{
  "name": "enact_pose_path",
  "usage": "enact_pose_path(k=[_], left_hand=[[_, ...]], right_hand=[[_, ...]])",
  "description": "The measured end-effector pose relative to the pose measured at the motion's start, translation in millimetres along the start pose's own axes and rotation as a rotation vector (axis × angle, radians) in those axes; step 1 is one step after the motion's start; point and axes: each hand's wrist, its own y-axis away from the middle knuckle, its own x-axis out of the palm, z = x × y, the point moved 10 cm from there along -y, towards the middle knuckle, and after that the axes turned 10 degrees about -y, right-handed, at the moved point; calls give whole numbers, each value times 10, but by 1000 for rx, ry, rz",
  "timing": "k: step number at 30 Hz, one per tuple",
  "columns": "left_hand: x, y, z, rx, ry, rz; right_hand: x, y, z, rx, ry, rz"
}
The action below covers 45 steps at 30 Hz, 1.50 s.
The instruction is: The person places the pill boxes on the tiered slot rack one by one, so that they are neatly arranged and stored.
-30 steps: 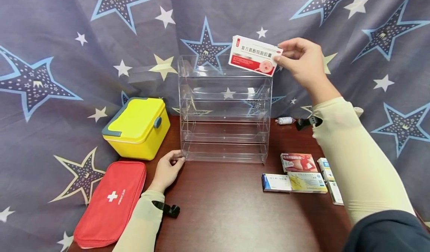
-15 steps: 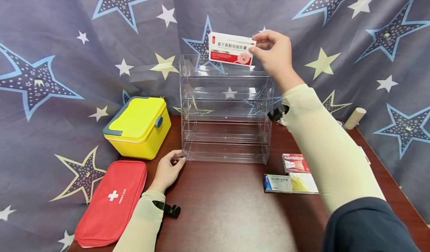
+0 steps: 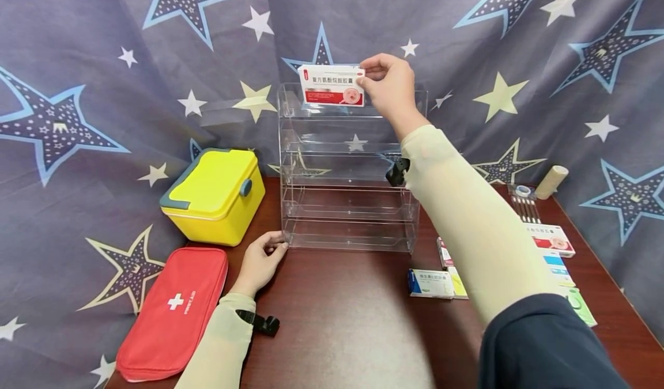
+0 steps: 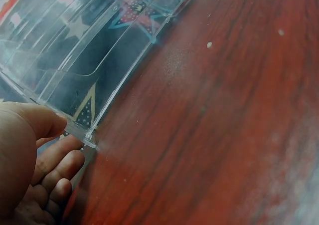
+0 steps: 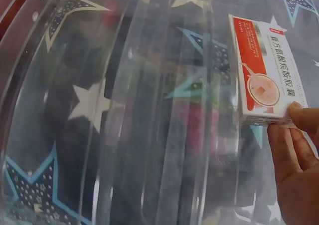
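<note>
star cloth (image 3: 78,60) | wood table (image 3: 353,320) | right hand (image 3: 391,86) pinches box (image 3: 332,85)

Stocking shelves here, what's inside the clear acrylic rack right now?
The acrylic rack shows empty lower tiers; the right hand holds a medicine box at its top tier. The arm hides the right edge.

Lidded box (image 3: 212,196) left of rack (image 3: 347,170), pouch (image 3: 173,311) before it, cartons (image 3: 427,282) right
</note>
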Motion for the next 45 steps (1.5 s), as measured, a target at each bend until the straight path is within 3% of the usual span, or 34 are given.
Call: enact_pose_path(k=[8, 17, 27, 31, 35, 45], left_hand=[[-4, -7, 2, -16, 18, 1], [6, -7, 19, -17, 24, 7], [-1, 2, -12, -11, 27, 5], [-2, 11, -11, -12, 20, 6], [1, 13, -13, -14, 14, 5], [4, 22, -30, 14, -5, -7]], right_hand=[[175, 5, -77, 20, -16, 9], [319, 60, -147, 0, 104, 64], [244, 96, -51, -46, 22, 55], [57, 165, 40, -82, -64, 53], [-292, 320, 89, -132, -98, 41], [-1324, 1083, -96, -228, -104, -17]])
